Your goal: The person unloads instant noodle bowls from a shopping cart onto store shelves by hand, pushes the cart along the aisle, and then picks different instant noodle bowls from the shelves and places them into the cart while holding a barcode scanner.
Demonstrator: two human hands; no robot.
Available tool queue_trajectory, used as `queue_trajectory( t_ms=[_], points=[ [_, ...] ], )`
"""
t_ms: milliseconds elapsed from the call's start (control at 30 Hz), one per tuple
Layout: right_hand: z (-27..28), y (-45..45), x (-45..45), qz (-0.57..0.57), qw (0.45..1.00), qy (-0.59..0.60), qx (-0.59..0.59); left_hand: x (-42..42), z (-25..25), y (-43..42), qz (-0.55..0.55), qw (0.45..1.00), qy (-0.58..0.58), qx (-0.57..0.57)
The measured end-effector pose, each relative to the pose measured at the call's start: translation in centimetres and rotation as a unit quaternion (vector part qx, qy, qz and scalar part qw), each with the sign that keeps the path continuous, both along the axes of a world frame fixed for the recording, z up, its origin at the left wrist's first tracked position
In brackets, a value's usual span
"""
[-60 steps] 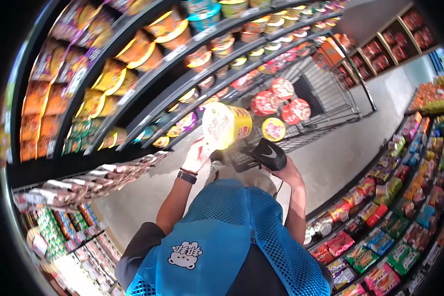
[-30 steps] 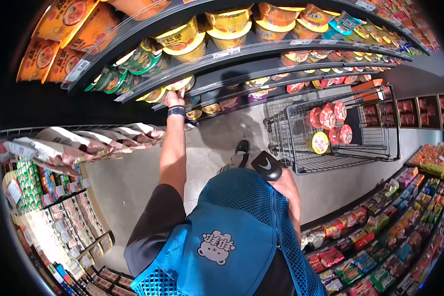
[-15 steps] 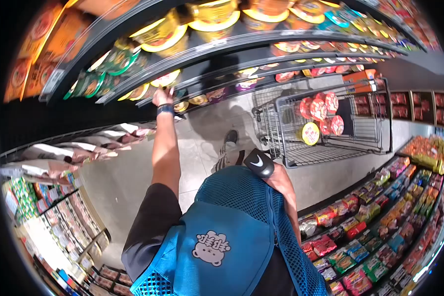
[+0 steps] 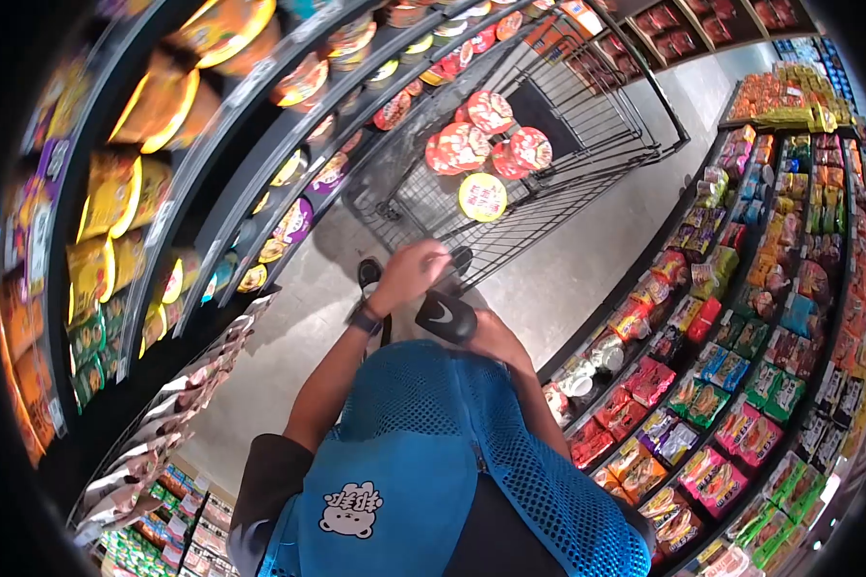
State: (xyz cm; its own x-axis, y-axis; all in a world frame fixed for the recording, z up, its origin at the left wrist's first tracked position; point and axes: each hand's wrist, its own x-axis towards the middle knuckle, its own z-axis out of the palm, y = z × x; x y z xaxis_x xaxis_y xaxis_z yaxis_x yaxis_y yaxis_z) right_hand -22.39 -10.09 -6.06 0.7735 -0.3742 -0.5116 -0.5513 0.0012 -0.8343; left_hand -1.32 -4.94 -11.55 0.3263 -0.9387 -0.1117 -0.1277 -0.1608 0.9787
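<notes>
My left hand [image 4: 411, 276], with a dark band on the wrist, is in front of my body near the close side of the shopping cart [image 4: 539, 245]. Its fingers look bent but are blurred, and I see nothing held in them. My right hand [image 4: 496, 338] is beside it, against a black piece with a white swoosh [image 4: 445, 318]. Its fingers are hidden, and I cannot tell whether that piece is worn or held. In the cart lie several red-lidded cups [image 4: 460, 149] and a yellow-lidded cup [image 4: 482, 197].
Shelves of cup noodles [image 4: 301, 79] rise on the left. Bagged goods [image 4: 178, 409] hang below them. On the right are slanted shelves of colourful packets [image 4: 712, 423]. The grey floor [image 4: 250, 385] runs between. A blue mesh vest [image 4: 385, 462] covers my front.
My left hand has come back from the lower noodle shelf to the front of my body. The view has turned right, and the cart appears nearer. The cups in it look the same.
</notes>
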Motion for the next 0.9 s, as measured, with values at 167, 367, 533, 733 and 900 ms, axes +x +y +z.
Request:
queue_trajectory(
  t_ms=[167,367,533,733,900],
  points=[
    [-2.4,-5.7,-8.4,-0.050,0.996,0.075,0.024,-4.1,-21.9,-12.3,0.029,0.982,-0.002,0.185],
    [-5.3,-8.3,-19.3,-0.182,0.958,0.217,0.051,-6.4,-36.7,-17.6,0.286,0.854,0.142,0.410],
    [-4.9,-10.6,-22.2,-0.191,0.950,0.246,0.015,-8.1,-37.9,-17.5,0.372,0.861,0.155,0.311],
    [-4.5,-14.1,-21.0,-0.167,0.960,0.224,0.011,-8.3,-32.1,-14.7,0.336,0.892,0.161,0.257],
    [-5.7,-16.4,-18.7,-0.134,0.987,0.054,0.078,-5.4,-17.8,-9.0,0.289,0.834,0.418,0.213]
  ],
)
